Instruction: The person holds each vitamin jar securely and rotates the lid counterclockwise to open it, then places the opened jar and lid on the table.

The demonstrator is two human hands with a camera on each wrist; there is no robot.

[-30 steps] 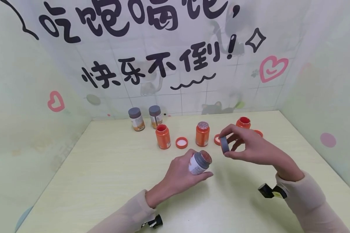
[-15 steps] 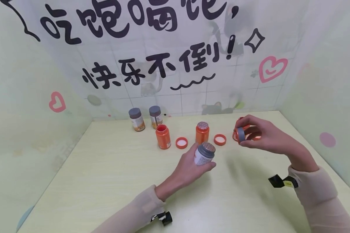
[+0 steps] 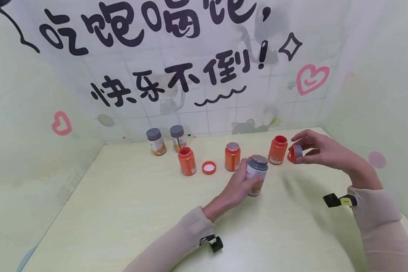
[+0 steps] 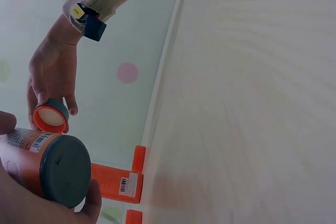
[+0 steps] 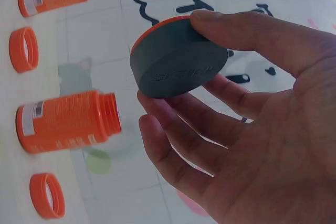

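Note:
In the head view my left hand point(image 3: 236, 189) grips a grey, white and orange bottle point(image 3: 255, 185) upright, its cap off and a foil seal point(image 3: 259, 158) covering the mouth. The left wrist view shows this bottle's dark base point(image 4: 65, 171). My right hand point(image 3: 326, 151) pinches a grey screw cap point(image 5: 178, 59) with an orange inner rim between thumb and fingers, above the table. Cap and bottle are apart. Just left of the right hand stands an uncapped orange bottle point(image 3: 277, 151); a loose orange cap point(image 5: 47, 196) lies by it.
Another open orange bottle point(image 3: 187, 162) and an orange bottle with a foil seal point(image 3: 232, 158) stand along the table point(image 3: 129, 211), with an orange cap point(image 3: 209, 167) between them. Two grey-capped bottles point(image 3: 156, 143) stand at the back left. Printed walls point(image 3: 367, 113) enclose the table.
My right hand has moved right with the grey cap, past the open orange bottle. My left hand has carried its bottle to the right and brought it from tilted to upright.

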